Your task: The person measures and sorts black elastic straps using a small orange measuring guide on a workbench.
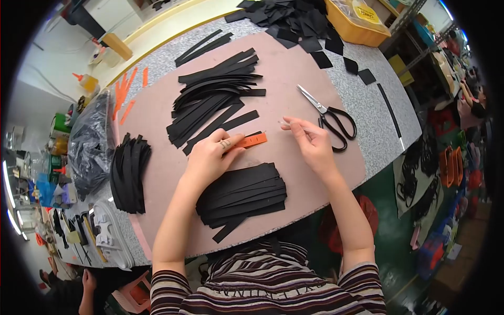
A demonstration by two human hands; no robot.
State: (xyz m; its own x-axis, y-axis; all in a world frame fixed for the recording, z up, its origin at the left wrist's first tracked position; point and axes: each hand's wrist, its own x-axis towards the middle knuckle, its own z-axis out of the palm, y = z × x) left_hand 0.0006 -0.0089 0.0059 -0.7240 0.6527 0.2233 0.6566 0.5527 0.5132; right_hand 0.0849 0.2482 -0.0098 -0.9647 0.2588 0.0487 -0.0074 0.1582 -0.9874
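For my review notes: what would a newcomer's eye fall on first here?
Probably the piles of black strips on the pink mat, and the orange strip in the left hand. Then the black-handled scissors, right of the right hand, and black squares heaped on the table's far side.

A speckled grey table (403, 107) stands above a green floor (391, 244), near metal shelving (415, 38).

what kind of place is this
Probably a small workshop for leather or fabric goods: black strips are sorted in piles on a pink mat, black-handled scissors lie beside them, and cut black squares are heaped near a yellow bin.
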